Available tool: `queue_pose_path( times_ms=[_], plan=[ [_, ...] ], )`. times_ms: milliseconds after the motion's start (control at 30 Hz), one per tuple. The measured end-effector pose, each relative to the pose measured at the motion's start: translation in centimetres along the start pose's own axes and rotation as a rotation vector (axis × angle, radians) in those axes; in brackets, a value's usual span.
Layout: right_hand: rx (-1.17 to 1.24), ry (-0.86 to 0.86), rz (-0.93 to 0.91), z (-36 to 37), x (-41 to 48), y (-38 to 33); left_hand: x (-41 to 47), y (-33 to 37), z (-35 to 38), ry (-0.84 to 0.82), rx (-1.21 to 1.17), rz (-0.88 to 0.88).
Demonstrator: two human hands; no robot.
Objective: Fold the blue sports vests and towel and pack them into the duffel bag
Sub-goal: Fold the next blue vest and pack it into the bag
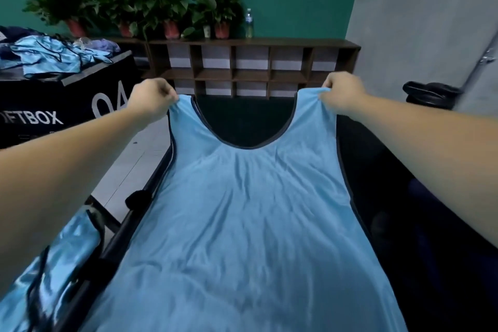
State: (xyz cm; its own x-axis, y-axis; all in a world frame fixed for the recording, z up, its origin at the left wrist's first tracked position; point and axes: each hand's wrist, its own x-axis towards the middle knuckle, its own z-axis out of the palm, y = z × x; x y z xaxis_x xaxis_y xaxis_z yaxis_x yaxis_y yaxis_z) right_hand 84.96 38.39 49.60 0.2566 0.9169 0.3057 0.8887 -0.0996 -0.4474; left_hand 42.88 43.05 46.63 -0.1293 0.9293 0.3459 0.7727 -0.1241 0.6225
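**Head view.** We count one light blue vest (242, 224) stretched lengthwise over the dark table (377, 170), with its neckline pointing away from us. A second, shinier blue vest (54, 264) hangs at the lower left. A heap of blue vests (51, 55), too tangled for us to count, lies on the black box (80, 105) marked "04" at far left.

Two bare forearms reach forward, nearly straight, one on each side of the vest. The left hand (151, 98) has its fingers curled and pinches the top of the left shoulder strap. The right hand (342, 91) pinches the right shoulder strap in the same way. Both straps are raised and drawn apart, so the cloth is taut between the hands, and creases fan down from the neckline.

Behind, against the green wall, we see one low brown shelf (242, 62). It carries four red flowerpots with leafy plants (151, 3) and one clear bottle (249, 23) just to their right.
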Motion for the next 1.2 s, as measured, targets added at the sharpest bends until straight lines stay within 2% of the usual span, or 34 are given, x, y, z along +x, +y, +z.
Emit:
queue_pose_path(
  times_ms=[167,367,567,800,900,1067,1200],
  plan=[
    [0.149,0.029,-0.134,-3.2,-2.0,-1.1,-2.8,2.5,-4.8,-0.060,-0.110,0.069],
    [0.295,-0.062,-0.217,-6.0,-8.6,-1.7,-10.1,4.8,-9.3,-0.157,-0.185,0.119],
    [0.242,-0.072,-0.309,-9.6,-18.4,-1.8,-18.6,4.4,-12.8,-0.277,-0.251,0.117],
    [0.237,-0.114,-0.350,-12.9,-30.9,-0.1,-29.9,3.8,-16.0,-0.447,-0.186,0.171],
    [0.212,-0.174,-0.372,-13.1,-35.4,0.9,-33.2,3.3,-17.1,-0.510,-0.079,0.173],
    [0.141,-0.397,-0.507,-12.3,-40.6,2.2,-37.1,2.5,-18.5,-0.548,0.034,0.243],
    [0.136,-0.547,-0.519,-11.0,-42.4,3.4,-38.4,1.0,-18.1,-0.709,0.127,0.251]
  ],
)
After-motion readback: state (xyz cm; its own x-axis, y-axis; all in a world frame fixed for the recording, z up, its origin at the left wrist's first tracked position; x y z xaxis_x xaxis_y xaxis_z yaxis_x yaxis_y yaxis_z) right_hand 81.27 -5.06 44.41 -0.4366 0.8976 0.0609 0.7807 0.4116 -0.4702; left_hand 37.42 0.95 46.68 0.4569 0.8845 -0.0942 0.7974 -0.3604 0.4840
